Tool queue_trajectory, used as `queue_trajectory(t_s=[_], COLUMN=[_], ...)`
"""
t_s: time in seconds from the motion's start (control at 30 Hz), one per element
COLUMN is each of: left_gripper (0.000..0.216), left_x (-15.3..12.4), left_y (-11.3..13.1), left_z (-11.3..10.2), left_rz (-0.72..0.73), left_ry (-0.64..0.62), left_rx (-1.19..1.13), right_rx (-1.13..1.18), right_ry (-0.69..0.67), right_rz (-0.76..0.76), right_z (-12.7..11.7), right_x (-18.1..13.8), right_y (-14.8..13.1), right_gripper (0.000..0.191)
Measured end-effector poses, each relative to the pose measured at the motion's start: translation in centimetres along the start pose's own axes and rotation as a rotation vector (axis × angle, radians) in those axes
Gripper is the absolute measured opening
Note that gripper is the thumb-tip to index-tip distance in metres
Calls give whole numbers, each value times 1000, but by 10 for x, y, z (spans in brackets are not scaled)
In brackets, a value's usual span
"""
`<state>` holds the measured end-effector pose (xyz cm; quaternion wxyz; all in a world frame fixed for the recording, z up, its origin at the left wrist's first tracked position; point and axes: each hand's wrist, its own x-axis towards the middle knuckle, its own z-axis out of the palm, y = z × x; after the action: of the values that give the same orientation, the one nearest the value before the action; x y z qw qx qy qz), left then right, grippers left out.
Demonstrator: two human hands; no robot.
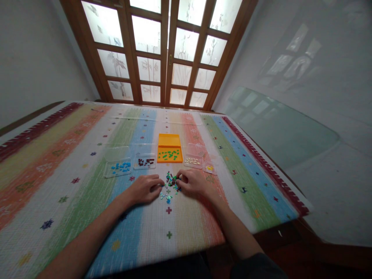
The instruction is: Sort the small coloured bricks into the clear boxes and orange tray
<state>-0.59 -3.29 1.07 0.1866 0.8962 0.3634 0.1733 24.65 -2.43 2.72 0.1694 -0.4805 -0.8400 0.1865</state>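
A loose heap of small bricks point(171, 179), mostly green, dark red and blue, lies on the striped cloth between my hands. Some lighter pieces point(166, 197) are scattered just in front of it. My left hand point(147, 188) rests at the heap's left side, thumb and fingers curled together; a bluish speck shows by the fingertips, too small to name. From the right, my right hand point(190, 182) reaches into the heap with bent, pinched fingers touching the bricks. Whatever is between those fingertips is hidden.
Behind the heap stand an orange box point(169, 161) with green bricks and its lid open, a clear tray of blue bricks point(117, 175), another of dark red bricks point(144, 167), one of cream bricks point(193, 166), and a small yellow-brick tray point(209, 173). The tablecloth point(168, 248) covers the table.
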Motion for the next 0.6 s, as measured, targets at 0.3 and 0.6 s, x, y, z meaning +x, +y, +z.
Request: queue_trajectory(t_s=[0.3, 0.6], left_gripper=[27, 37], left_x=[-2, -35], left_y=[-11, -67], left_z=[-30, -93], left_rz=[-97, -427], left_ry=[79, 168], left_rx=[-45, 11], right_rx=[32, 53], right_ry=[-15, -104], right_rz=[-55, -102], right_z=[-2, 0], right_x=[-1, -1], right_y=[-2, -4], right_gripper=[11, 11])
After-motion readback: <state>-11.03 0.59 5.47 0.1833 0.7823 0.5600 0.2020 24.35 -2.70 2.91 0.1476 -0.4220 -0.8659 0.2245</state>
